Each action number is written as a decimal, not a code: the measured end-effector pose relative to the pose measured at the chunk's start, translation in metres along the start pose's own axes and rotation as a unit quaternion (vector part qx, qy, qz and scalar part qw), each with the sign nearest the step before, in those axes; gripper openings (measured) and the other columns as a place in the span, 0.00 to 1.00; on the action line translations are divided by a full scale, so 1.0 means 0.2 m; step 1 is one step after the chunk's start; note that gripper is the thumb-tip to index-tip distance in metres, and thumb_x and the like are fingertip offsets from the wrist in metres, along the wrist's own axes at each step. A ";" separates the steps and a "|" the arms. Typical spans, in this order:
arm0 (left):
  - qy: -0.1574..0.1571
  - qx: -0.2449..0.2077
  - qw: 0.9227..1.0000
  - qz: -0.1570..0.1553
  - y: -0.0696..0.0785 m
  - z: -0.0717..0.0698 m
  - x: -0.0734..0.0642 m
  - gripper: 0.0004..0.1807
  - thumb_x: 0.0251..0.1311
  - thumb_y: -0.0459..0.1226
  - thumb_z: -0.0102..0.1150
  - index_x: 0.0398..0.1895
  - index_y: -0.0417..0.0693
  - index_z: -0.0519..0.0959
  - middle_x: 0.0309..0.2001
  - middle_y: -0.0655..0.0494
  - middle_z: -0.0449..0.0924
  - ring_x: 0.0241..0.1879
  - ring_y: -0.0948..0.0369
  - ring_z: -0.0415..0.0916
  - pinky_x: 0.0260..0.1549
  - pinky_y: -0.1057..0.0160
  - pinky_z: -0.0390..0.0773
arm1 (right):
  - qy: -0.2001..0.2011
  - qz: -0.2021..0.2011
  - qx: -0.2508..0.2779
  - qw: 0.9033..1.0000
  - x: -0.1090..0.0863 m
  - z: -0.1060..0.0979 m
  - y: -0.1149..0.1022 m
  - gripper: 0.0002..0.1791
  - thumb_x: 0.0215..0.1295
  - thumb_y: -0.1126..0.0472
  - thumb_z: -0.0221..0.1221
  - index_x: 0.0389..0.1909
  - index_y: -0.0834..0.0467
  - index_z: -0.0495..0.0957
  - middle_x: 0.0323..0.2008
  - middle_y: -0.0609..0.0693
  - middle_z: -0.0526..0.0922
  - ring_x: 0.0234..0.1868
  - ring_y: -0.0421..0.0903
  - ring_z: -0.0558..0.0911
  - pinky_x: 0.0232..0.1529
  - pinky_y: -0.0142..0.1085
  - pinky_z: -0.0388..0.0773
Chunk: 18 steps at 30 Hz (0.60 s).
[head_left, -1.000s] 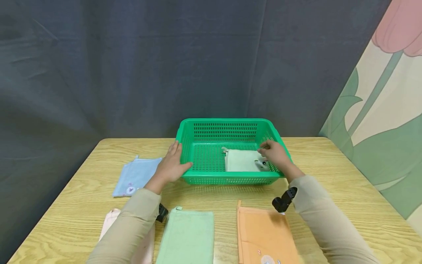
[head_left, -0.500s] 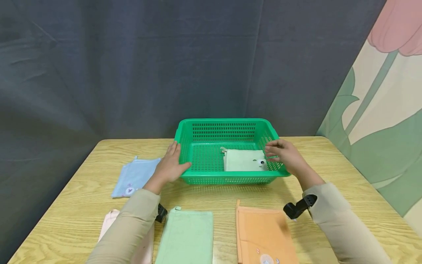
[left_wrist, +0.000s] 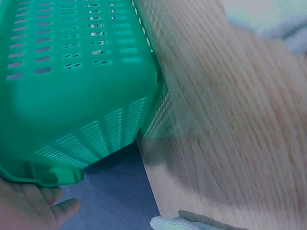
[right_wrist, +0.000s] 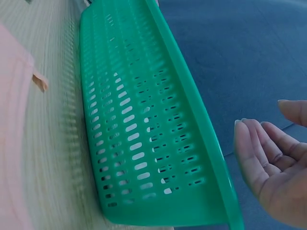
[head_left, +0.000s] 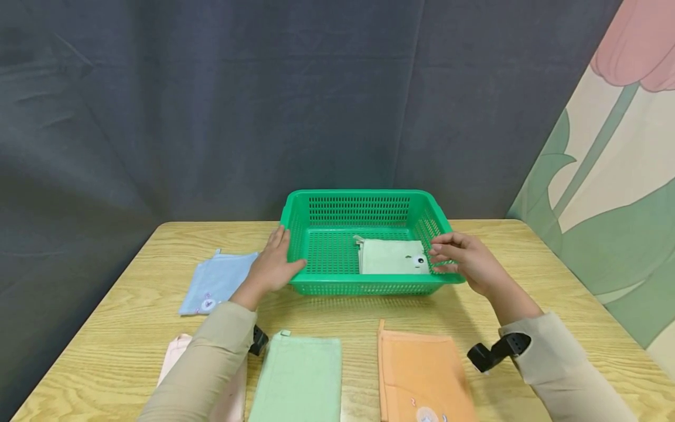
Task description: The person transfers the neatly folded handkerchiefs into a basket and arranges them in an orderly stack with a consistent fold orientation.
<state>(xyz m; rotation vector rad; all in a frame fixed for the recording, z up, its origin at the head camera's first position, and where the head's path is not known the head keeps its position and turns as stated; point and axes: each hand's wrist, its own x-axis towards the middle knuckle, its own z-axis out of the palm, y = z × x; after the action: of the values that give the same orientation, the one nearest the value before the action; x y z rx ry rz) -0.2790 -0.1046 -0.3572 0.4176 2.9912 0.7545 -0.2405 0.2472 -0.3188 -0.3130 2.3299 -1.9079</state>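
Observation:
A green plastic basket (head_left: 358,279) with slotted walls stands at the back of the table. Inside, on its right side, lies a folded pale green towel (head_left: 390,257) with an embroidered face at one corner. My left hand (head_left: 274,264) rests on the basket's left rim, fingers straight and thumb spread over the front corner. My right hand (head_left: 469,261) hovers at the right rim with bent, parted fingers. In the right wrist view, the right hand's fingers (right_wrist: 254,148) and thumb stand apart with nothing between them, beside the basket wall (right_wrist: 144,134).
A blue towel (head_left: 218,281) lies left of the basket on the wooden table (head_left: 506,281). Along the front are a pink towel (head_left: 176,351), partly under the left sleeve, a green towel (head_left: 300,375) and an orange towel (head_left: 424,369). A dark curtain (head_left: 237,117) hangs behind.
My right hand has drawn back from over the pale green towel, rightward to the basket's right rim, and its fingers have parted. The left hand and the basket stay in place.

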 end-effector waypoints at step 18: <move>-0.004 0.002 1.000 -0.002 0.00 -0.01 0.00 0.42 0.58 0.52 0.43 0.66 0.39 0.38 0.67 0.49 0.28 0.64 0.54 0.26 0.56 0.47 0.46 | -0.080 -0.017 0.034 0.996 -0.16 -0.02 0.04 0.06 0.64 0.64 0.46 0.36 0.57 0.71 0.33 0.49 0.75 0.34 0.44 0.77 0.36 0.38 0.75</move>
<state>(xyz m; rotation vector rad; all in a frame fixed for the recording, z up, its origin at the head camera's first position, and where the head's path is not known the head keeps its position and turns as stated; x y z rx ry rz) -0.2794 -0.1043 -0.3559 0.4150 2.9867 0.7442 -0.2114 0.2599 -0.3262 -0.4833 2.1673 -1.8962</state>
